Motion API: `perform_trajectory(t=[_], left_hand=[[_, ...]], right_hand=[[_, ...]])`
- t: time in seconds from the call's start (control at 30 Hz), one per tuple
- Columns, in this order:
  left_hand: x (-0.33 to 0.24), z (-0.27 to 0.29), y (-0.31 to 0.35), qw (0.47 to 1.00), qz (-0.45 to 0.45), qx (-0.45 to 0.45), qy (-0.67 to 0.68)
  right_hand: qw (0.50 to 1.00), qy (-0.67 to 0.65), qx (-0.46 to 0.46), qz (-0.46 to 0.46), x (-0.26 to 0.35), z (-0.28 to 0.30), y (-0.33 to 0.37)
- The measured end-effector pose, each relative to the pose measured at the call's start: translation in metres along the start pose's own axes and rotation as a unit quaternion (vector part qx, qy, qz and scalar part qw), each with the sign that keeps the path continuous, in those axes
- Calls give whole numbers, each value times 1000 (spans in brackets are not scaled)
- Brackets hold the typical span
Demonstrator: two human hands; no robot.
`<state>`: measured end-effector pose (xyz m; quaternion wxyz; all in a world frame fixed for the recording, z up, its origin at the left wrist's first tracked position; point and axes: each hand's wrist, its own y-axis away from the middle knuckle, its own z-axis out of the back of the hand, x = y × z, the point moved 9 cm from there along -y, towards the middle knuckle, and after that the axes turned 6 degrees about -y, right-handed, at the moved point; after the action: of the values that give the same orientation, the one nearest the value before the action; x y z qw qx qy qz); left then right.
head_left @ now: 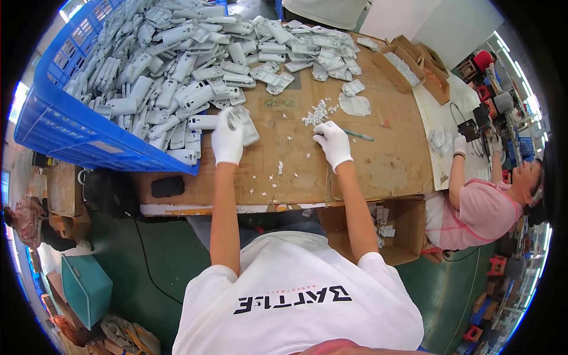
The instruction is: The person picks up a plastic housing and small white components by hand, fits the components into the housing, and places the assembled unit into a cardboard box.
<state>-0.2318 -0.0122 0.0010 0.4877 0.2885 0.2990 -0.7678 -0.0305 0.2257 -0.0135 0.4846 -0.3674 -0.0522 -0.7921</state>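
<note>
Head view: left hand (228, 139) gripping a white plastic casing (245, 125) near the blue crate (53, 127); right hand (333, 142) closed on a thin green tool (358, 135), centre of surface (390, 163). Best: steady casing, trim gently.

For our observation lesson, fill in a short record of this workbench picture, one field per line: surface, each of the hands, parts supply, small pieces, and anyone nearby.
Surface: cardboard-covered table
Left hand: white-gloved, grips a pale grey plastic housing
Right hand: white-gloved, on the cardboard, by a thin green tool; grip unclear
Parts supply: blue crate heaped with grey housings, spilling across the table
Small pieces: little white bits ahead of the right hand
Nearby: a person in pink seated at the right
</note>
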Motion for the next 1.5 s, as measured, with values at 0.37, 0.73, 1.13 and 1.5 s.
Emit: perform_trajectory(t=[0.37, 0.73, 1.13, 1.5], left_hand=[[-48, -17, 73, 980, -79, 94, 154], [-70, -4, 95, 989, -106, 25, 102], [-80, 5, 105, 988, -116, -1, 103], [-88, 3, 111, 967, -149, 55, 198]], right_hand=[[993, -108, -19, 32, 46, 10, -12], [971, -218, -56, 77, 130, -3, 38], [973, -46, -157, 161, 156, 7, 50], [913, -404, -20, -56, 109, -8, 39]])
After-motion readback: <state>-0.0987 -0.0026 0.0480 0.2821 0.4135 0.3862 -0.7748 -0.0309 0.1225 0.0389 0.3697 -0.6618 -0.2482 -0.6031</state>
